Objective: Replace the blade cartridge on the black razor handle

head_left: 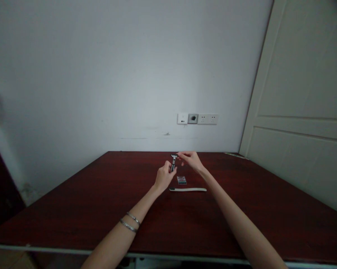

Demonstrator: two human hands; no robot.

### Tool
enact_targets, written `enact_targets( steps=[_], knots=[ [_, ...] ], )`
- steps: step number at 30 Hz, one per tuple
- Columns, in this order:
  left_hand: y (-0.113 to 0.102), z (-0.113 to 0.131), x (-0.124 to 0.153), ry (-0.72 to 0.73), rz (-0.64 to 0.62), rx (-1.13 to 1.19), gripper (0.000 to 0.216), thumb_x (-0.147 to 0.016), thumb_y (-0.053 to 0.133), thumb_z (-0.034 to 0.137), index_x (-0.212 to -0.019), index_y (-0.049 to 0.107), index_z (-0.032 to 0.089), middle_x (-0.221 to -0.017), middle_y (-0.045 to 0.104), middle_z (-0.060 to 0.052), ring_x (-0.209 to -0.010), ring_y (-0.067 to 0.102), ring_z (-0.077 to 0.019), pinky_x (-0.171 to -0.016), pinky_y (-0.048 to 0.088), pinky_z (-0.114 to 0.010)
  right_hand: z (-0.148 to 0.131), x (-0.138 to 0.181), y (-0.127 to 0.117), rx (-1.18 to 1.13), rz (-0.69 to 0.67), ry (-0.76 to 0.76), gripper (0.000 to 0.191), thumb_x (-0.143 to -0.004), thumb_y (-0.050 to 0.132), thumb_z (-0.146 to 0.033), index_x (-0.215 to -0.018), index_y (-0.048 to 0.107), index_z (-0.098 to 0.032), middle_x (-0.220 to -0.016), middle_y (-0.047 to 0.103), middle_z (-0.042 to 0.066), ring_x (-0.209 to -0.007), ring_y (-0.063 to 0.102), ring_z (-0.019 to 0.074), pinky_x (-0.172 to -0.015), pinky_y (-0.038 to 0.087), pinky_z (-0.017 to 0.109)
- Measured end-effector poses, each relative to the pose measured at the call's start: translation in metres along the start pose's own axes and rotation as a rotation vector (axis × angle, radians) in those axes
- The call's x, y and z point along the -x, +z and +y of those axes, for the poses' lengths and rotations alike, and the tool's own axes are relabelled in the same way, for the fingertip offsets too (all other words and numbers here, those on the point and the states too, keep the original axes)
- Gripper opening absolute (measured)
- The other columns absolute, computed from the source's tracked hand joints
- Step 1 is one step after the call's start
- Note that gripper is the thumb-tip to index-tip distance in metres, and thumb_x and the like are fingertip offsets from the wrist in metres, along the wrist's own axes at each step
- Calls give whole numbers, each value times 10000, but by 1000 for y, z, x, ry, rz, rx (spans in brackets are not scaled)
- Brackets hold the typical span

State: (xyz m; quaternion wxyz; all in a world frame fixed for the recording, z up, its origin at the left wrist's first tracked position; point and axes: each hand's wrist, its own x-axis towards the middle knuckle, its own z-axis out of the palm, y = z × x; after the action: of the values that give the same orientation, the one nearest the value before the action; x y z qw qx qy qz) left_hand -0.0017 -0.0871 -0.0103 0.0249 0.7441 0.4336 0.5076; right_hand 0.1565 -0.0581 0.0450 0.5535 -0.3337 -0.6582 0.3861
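My left hand [164, 176] is closed round the dark lower handle of a razor [174, 160], which stands nearly upright above the table with its T-shaped head at the top. My right hand [191, 160] pinches the right end of the razor's head between thumb and fingertips, hiding that end. Below the razor lies a small clear plastic case [181, 180], with something grey and reddish inside that is too small to make out. Nearer to me, a long thin pale strip [188, 189] with a dark left end lies crosswise on the tabletop.
The dark red wooden table [81, 209] runs back to a pale wall. Wall sockets [207, 119] sit above its far edge. At the right stands a cream panelled door [299, 130]. A thin flat pale item [235, 155] lies at the far right corner.
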Motion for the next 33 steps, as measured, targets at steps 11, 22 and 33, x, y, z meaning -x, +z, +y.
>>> enact_targets(
  steps=[11, 22, 33],
  knots=[
    [-1, 1, 0, -9, -26, 42, 164, -795, 518, 314, -735, 421, 195, -548, 461, 61, -479, 460, -91, -516, 320, -189, -8, 2, 2, 47, -21, -8, 346, -664, 650, -438, -763, 687, -108, -653, 648, 33, -404, 500, 77, -406, 412, 212],
    [-2, 3, 0, -12, -35, 51, 165, -795, 508, 307, -724, 414, 193, -558, 470, 54, -480, 441, -85, -512, 305, -188, -10, 0, -1, 153, -75, -39, 374, -688, 612, -472, -772, 688, -116, -659, 649, 33, -411, 495, 78, -436, 393, 210],
    [-2, 6, -1, -8, -19, 120, 173, -798, 501, 308, -704, 416, 190, -510, 426, 70, -448, 389, -74, -482, 262, -177, -18, 3, 3, 181, -91, -76, 347, -703, 600, -458, -717, 677, -120, -626, 622, 14, -415, 493, 77, -443, 386, 209]
  ],
)
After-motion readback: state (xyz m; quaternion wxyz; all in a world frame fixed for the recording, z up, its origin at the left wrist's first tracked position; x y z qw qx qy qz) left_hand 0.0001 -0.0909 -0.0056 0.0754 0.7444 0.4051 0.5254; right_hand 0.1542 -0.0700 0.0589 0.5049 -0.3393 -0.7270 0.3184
